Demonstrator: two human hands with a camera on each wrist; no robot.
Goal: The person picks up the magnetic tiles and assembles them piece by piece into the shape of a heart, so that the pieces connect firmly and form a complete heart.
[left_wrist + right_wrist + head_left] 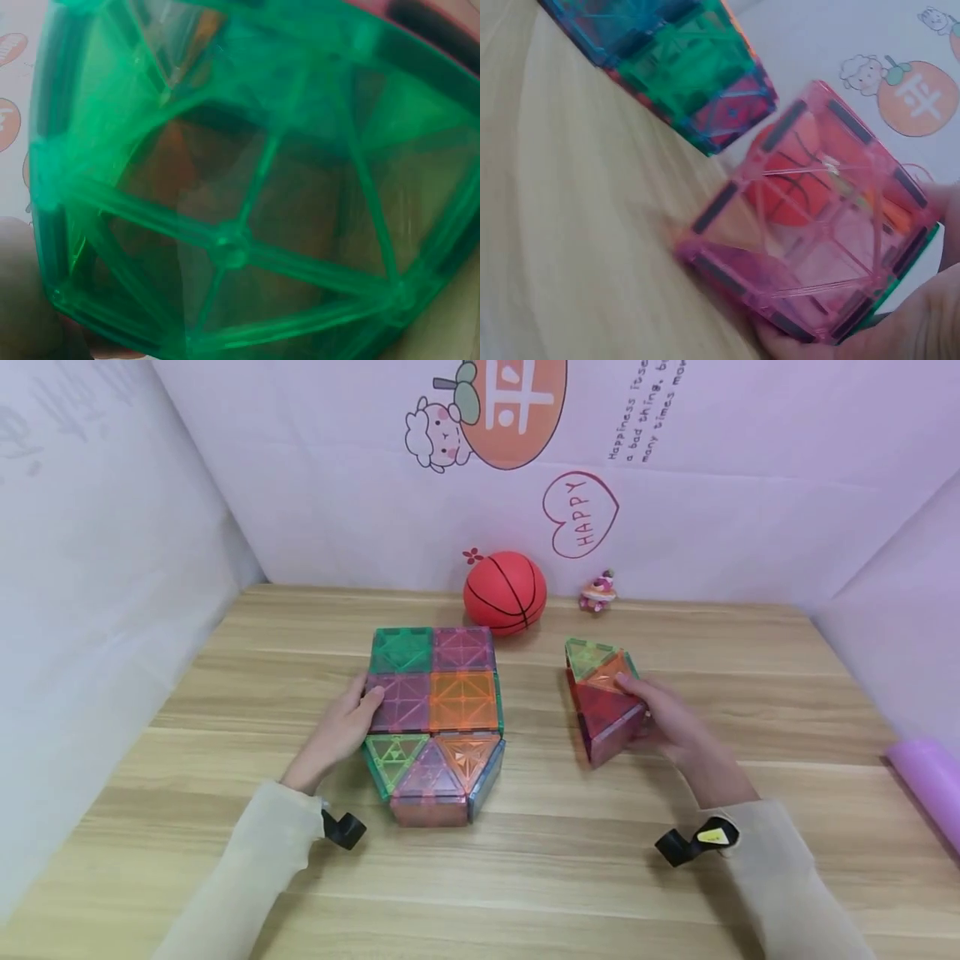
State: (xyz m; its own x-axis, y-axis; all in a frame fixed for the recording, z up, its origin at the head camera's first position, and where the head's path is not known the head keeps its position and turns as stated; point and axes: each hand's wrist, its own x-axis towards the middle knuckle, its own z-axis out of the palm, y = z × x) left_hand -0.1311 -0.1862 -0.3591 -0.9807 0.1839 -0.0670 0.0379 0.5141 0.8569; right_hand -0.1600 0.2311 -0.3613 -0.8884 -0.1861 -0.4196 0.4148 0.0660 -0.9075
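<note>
A larger block of translucent magnetic tiles (462, 700) lies on the table, with square tiles at the back and triangles at its front end. My left hand (347, 720) holds its left side, thumb over the purple tile. A green side tile (232, 244) fills the left wrist view, so most of the fingers are hidden there. To the right, my right hand (663, 714) grips a smaller magnetic-tile block (602, 708), thumb on the orange triangle. Its pink square side (821, 225) faces the right wrist camera. A gap separates the two blocks.
Behind the blocks, a small red basketball (506, 593) sits near the back wall. A little pink figurine (597, 592) stands to its right. At the right table edge lies a purple roll (926, 789). White printed sheets (360, 518) rise behind the wooden table (570, 877).
</note>
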